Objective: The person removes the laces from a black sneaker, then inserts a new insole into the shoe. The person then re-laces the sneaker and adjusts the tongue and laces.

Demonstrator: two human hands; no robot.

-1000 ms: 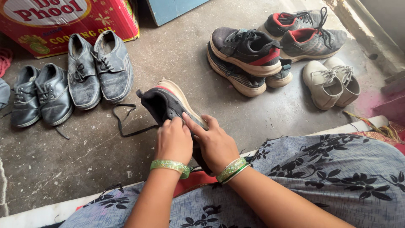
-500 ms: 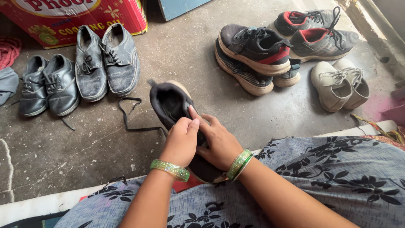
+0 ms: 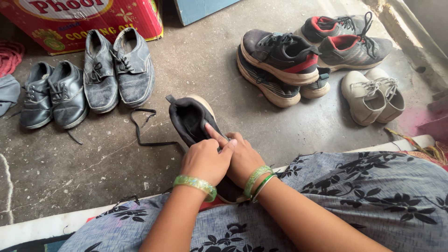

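Left hand (image 3: pixel 204 161) and right hand (image 3: pixel 243 158) pressed side by side on a black sneaker (image 3: pixel 193 122), fingers curled over its upper. Right index finger runs along the collar edge; what it pinches is hidden, can't tell. Sneaker sits on the person's lap over the grey floral dress (image 3: pixel 373 205), heel pointing away, opening up, inside empty. Its black lace (image 3: pixel 144 128) trails loose onto the concrete floor (image 3: pixel 200 60). Green bangles on both wrists.

Containers: red cardboard box (image 3: pixel 84 18) at top left, closed side facing camera, contents not visible. Blue panel (image 3: pixel 200 8) beside it, only an edge in view.

On the floor: two pairs of grey lace-up shoes (image 3: pixel 86 79) in a row just in front of the box. To the right, a stacked pair of grey-and-red trainers (image 3: pixel 280 65), another grey-red pair (image 3: pixel 347 39) behind, and beige canvas shoes (image 3: pixel 373 95) next to them. Red rope coil (image 3: pixel 10 55) at far left edge.
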